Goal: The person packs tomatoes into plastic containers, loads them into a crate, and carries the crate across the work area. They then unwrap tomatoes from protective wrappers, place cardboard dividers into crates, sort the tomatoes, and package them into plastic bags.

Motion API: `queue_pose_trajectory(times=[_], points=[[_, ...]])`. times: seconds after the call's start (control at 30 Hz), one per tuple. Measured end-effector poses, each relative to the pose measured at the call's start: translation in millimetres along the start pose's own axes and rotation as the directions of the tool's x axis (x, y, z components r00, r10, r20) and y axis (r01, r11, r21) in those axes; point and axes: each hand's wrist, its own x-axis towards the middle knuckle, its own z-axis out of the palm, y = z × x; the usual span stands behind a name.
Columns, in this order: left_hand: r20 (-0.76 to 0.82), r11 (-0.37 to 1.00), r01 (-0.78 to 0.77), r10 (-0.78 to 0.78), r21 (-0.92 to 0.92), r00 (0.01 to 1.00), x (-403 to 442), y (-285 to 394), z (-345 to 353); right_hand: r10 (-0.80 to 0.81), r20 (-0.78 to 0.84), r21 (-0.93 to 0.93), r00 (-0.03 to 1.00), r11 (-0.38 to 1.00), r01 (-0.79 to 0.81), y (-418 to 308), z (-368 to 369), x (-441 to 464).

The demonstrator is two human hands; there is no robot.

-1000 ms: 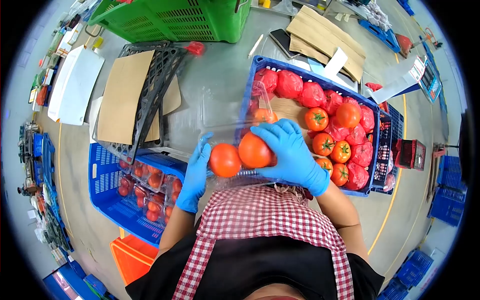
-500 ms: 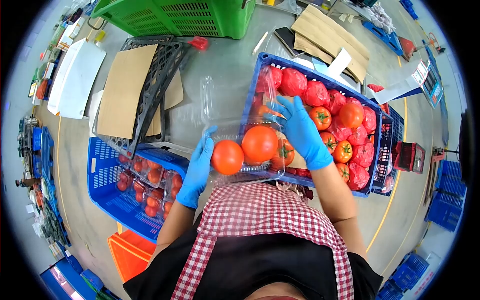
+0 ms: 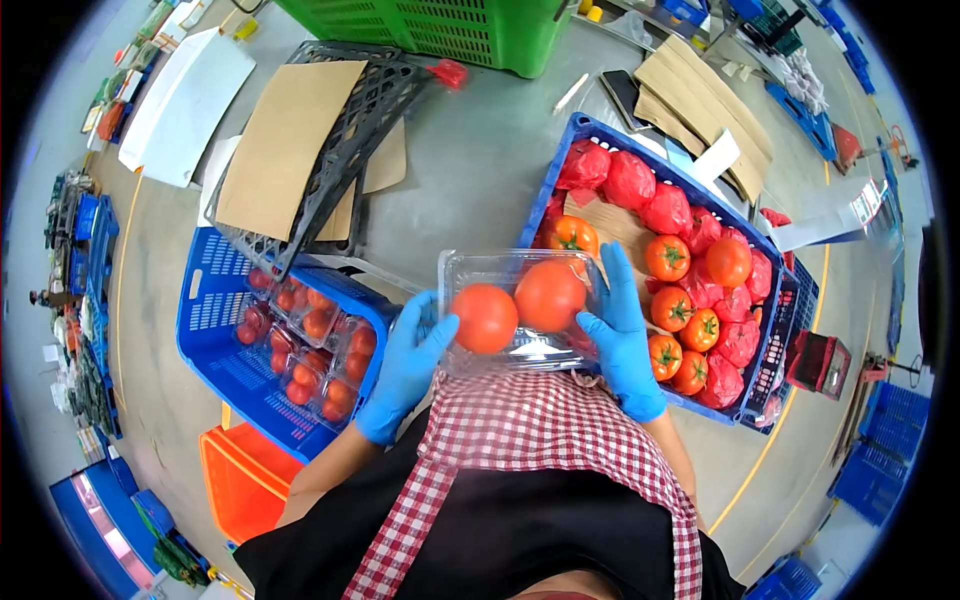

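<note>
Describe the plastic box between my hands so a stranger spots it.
Find the checked apron; above it are the gloved left hand and right hand. Between them is the clear plastic box of two tomatoes; unlike similar boxes inside the left blue crate, it is outside.

Place: produce-packing workroom | tomato crate [image 3: 762, 375] | filled punnets [image 3: 345, 365] | crates by wall [image 3: 880, 440]
</note>
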Motion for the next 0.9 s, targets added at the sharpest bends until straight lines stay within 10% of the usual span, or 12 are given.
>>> queue_pose_trajectory(times=[0.23, 0.5, 0.9], points=[[0.154, 0.995, 0.068, -0.057, -0.069, 0.986, -35, -6, -11, 0.398, -0.103, -0.405, 0.911, 0.820, -0.404, 13, -34, -48], [0.020, 1.000, -0.007, 0.007, -0.022, 1.000, -39, -19, -6, 0.364, 0.158, -0.077, 0.918, 0.931, -0.356, -1, -15, -40], [-0.054, 1.000, -0.008, 0.008, 0.005, 0.999, -24, 1, -3, 0.465, -0.149, 0.061, 0.873, 0.885, -0.462, 16, -6, -34]])
